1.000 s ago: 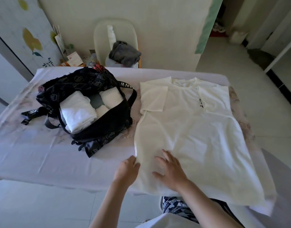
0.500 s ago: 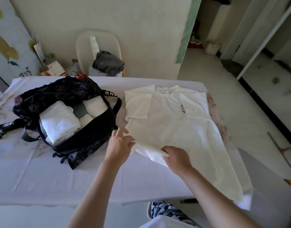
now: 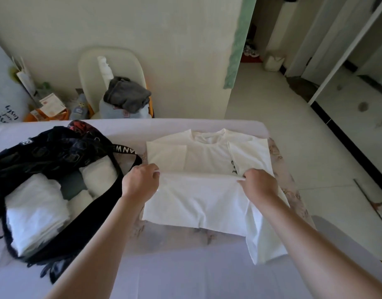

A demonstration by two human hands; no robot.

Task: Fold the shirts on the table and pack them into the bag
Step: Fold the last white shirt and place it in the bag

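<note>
A white shirt (image 3: 207,197) lies on the table (image 3: 185,266), collar at the far side, both sleeves folded inward. Its lower half is doubled up over the middle. My left hand (image 3: 140,183) pinches the hem's left corner and my right hand (image 3: 260,185) pinches the right corner, both just below the sleeves. One strip of the shirt's right side still hangs toward the near edge. The black bag (image 3: 62,169) lies open at the left, with folded white shirts (image 3: 34,214) inside.
A chair (image 3: 112,83) with grey clothing (image 3: 127,97) stands behind the table against the wall. Papers and small items sit on the floor at the far left. Tiled floor and a doorway lie to the right of the table's edge.
Both hands took hold of the shirt's bottom hem near the front edge and carried it away from me, doubling the lower half over the body. My view came closer to the table.
</note>
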